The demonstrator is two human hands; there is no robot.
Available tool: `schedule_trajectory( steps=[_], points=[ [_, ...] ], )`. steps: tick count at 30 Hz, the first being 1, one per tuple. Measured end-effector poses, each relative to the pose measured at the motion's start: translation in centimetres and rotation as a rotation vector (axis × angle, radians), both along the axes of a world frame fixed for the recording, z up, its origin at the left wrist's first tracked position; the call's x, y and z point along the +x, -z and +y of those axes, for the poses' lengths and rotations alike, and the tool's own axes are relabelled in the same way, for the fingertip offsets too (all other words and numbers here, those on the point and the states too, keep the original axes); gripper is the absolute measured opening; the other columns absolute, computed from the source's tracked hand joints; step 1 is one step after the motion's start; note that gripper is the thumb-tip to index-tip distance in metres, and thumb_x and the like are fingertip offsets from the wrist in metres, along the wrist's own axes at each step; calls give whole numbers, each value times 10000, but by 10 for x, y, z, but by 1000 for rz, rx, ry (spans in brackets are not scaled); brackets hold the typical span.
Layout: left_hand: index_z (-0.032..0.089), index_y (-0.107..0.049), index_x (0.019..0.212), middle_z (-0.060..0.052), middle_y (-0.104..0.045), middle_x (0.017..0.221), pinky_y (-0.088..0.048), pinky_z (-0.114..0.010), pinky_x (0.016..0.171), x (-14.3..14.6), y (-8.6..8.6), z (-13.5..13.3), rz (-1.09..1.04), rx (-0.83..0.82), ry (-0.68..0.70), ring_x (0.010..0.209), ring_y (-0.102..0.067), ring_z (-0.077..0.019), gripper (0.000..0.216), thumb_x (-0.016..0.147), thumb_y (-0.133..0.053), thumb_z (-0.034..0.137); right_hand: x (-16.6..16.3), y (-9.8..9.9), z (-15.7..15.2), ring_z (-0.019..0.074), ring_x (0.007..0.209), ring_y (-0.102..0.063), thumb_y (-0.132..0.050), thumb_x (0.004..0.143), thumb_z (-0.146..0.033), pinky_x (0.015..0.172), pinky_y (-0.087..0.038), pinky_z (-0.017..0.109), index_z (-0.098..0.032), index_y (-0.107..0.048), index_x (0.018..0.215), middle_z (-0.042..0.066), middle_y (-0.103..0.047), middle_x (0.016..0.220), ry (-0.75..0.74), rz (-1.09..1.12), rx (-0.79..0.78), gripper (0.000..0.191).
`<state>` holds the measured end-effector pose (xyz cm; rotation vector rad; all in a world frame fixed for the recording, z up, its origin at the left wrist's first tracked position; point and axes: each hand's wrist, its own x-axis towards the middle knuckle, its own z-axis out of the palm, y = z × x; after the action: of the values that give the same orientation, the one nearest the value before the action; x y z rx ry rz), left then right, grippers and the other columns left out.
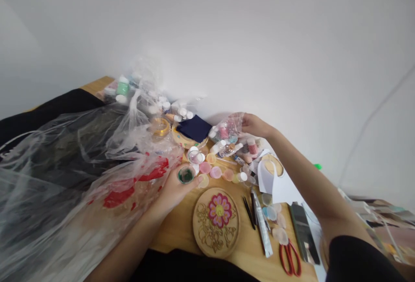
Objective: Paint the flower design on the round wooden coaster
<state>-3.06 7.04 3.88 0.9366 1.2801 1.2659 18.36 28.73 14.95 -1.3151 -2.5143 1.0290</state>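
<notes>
A black sleeve (359, 256) lay at four o'clock; at seven, the left grip (173, 189) clasped a light-looking cup (186, 174), likely safest by its sides; I couldn't tell whether the right grip (252, 124) clenched.

Tan disc (218, 232) with pink-red flower pattern (219, 210), green-stained clear cup (186, 175)

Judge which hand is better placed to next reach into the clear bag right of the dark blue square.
Probably the right hand: it is at the clear bag, while the left hand holds a small cup.
</notes>
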Motion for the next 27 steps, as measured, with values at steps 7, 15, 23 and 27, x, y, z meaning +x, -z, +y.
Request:
schedule_trajectory(
  steps=[7,15,23,27],
  points=[
    [204,-473,565,46,-497,567,-423,-238,581,-1,2,1,-11,-5,-3,568,-468,-116,334,554,-753,386,3,5,7,199,724,-656,-650,639,-418,721,-533,299,-158,-659,635,23,-708,688,40,-20,35,260],
    [207,-498,581,33,-526,587,-435,-246,594,0,3,2,26,-7,-10,593,-489,-131,296,569,-727,395,-2,-9,-3,217,898,-687,-598,660,-280,858,-541,336,-173,-736,861,40,-759,948,7,-66,-62,266],
    [206,-506,587,39,-539,596,-431,-239,592,1,3,2,40,11,-25,587,-500,-121,255,575,-697,375,10,-32,-15,224,831,-678,-494,666,-171,839,-538,361,-162,-719,785,48,-730,790,226,-152,40,254],
    [203,-491,577,49,-523,583,-427,-232,591,1,6,3,44,28,-16,570,-489,-108,288,549,-730,361,7,-50,-34,264,997,-643,-501,689,-143,994,-446,414,-164,-729,847,69,-732,913,351,-220,313,278]
  ],
)
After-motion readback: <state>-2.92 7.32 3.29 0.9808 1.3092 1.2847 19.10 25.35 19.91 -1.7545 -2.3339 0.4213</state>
